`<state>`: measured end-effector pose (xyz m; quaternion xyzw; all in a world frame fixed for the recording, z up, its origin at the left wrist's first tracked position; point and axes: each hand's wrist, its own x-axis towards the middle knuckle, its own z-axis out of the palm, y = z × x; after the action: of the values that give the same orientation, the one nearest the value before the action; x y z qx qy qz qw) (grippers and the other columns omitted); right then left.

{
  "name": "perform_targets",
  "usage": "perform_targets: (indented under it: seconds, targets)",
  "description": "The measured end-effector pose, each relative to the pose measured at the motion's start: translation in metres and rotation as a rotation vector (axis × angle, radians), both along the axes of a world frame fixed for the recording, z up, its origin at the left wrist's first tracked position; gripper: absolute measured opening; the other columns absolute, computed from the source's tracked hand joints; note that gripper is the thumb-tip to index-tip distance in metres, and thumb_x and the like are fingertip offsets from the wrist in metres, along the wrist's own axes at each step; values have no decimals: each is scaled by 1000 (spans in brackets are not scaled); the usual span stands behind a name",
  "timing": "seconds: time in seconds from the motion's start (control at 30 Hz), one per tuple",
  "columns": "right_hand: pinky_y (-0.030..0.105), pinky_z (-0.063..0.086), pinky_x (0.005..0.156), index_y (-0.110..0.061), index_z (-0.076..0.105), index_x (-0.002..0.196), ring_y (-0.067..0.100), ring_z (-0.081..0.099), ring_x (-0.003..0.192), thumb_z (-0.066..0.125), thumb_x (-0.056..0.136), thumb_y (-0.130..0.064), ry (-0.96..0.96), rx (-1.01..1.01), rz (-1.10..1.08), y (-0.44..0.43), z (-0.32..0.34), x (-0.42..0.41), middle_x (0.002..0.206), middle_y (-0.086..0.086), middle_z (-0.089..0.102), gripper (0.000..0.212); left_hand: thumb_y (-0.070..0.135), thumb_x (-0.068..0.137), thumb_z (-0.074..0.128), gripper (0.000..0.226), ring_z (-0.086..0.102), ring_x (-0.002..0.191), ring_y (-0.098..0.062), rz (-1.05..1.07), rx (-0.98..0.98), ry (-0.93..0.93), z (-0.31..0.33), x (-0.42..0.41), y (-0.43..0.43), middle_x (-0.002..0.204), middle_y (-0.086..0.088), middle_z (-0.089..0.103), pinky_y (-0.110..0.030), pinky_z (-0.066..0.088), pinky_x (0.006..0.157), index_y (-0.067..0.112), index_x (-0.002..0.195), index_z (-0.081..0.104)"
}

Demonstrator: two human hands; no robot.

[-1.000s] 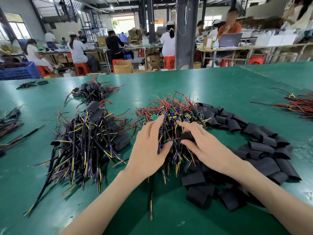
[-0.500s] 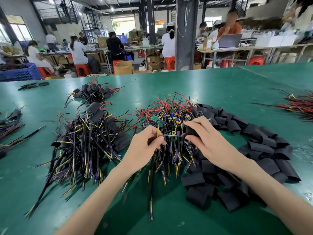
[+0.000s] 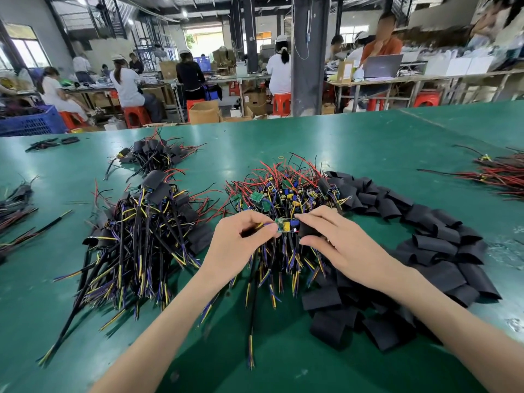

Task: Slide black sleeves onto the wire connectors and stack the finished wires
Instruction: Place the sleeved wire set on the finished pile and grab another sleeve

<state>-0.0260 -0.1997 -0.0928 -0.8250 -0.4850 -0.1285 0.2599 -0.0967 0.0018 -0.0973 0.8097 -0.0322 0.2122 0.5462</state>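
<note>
My left hand (image 3: pixel 241 239) pinches the wires of one small green connector board (image 3: pixel 286 224), lifted just above the heap of unsleeved wires (image 3: pixel 283 194). My right hand (image 3: pixel 337 239) pinches a black sleeve (image 3: pixel 307 230) whose open end meets the board's right side. A curved heap of loose black sleeves (image 3: pixel 425 239) runs from behind my right hand round to its right and front. To the left lies the stack of finished sleeved wires (image 3: pixel 141 231).
The green table (image 3: pixel 312 143) carries a smaller sleeved bundle (image 3: pixel 153 154) at the back left, red and black wires (image 3: pixel 499 174) at the right edge and dark wires (image 3: pixel 14 205) at the left edge. Seated workers and benches stand beyond the table.
Both hands rose from the wire heap. My left hand closed on one wire and lifted its board, while my right picked up a sleeve and brought it to the board.
</note>
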Motion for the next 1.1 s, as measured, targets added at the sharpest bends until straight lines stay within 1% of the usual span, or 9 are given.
perform_targets:
  seconds: [0.13, 0.2, 0.33, 0.47, 0.57, 0.67, 0.9, 1.0, 1.1]
  targets:
    - [23, 41, 82, -9, 54, 128, 3, 46, 84, 50, 90, -36, 40, 111, 6, 2, -3, 0, 112, -2, 51, 47, 12, 86, 67, 16, 67, 78, -8, -23, -25, 12, 1, 0, -1, 80, 4, 74, -18, 49, 78, 27, 80, 69]
    - [17, 39, 77, -8, 57, 125, 5, 46, 77, 57, 88, -34, -3, 152, -4, 3, -3, 0, 111, 1, 53, 45, 12, 88, 65, 10, 64, 74, -5, -30, -36, 20, 2, 0, -3, 75, 3, 73, -15, 47, 76, 21, 85, 69]
    - [19, 42, 72, -7, 62, 116, 15, 54, 78, 64, 83, -32, -138, 194, -46, 4, -7, 1, 106, 3, 57, 42, 12, 88, 64, 11, 55, 62, -4, -29, 21, 24, 4, -2, -5, 62, 7, 66, -16, 42, 68, 18, 81, 70]
    - [9, 38, 79, -8, 64, 116, 9, 54, 86, 65, 84, -31, -147, 219, -24, 3, -9, 5, 105, 0, 58, 39, 15, 87, 66, 13, 46, 53, -5, -31, 41, 50, 6, -3, -4, 54, 8, 59, -14, 36, 56, 20, 76, 70]
    - [18, 42, 86, -7, 65, 117, 7, 54, 92, 64, 85, -31, -97, 187, 50, 1, -8, 9, 105, 0, 59, 40, 16, 85, 69, 14, 49, 55, -9, -33, 67, 79, 6, -2, -3, 56, 6, 59, -17, 37, 57, 25, 74, 71]
    - [24, 44, 86, -8, 66, 115, 7, 55, 91, 63, 84, -33, -36, 185, 83, 1, -7, 10, 103, -1, 60, 41, 17, 85, 69, 16, 50, 56, -8, -38, 99, 99, 5, -2, -2, 56, 7, 60, -18, 37, 57, 27, 72, 70]
    - [24, 45, 86, -13, 69, 113, 5, 59, 89, 67, 80, -33, 155, 202, 127, 0, -3, 8, 100, -5, 63, 39, 17, 85, 68, 16, 48, 55, -6, -75, 151, 119, 8, -4, 1, 56, 8, 59, -19, 37, 57, 27, 73, 69]
    - [22, 45, 84, -12, 70, 110, 4, 57, 88, 70, 78, -31, 110, 236, 108, 1, -4, 6, 99, -5, 62, 38, 17, 86, 68, 14, 45, 50, -3, -69, 150, 128, 8, -5, -1, 53, 10, 57, -15, 33, 52, 25, 74, 70]
    - [25, 45, 83, -9, 70, 110, 6, 57, 87, 72, 78, -29, 30, 236, 81, 5, -9, 4, 100, -4, 61, 37, 17, 86, 68, 14, 42, 47, 0, -59, 138, 139, 9, -5, -2, 51, 11, 56, -11, 31, 49, 23, 73, 70]
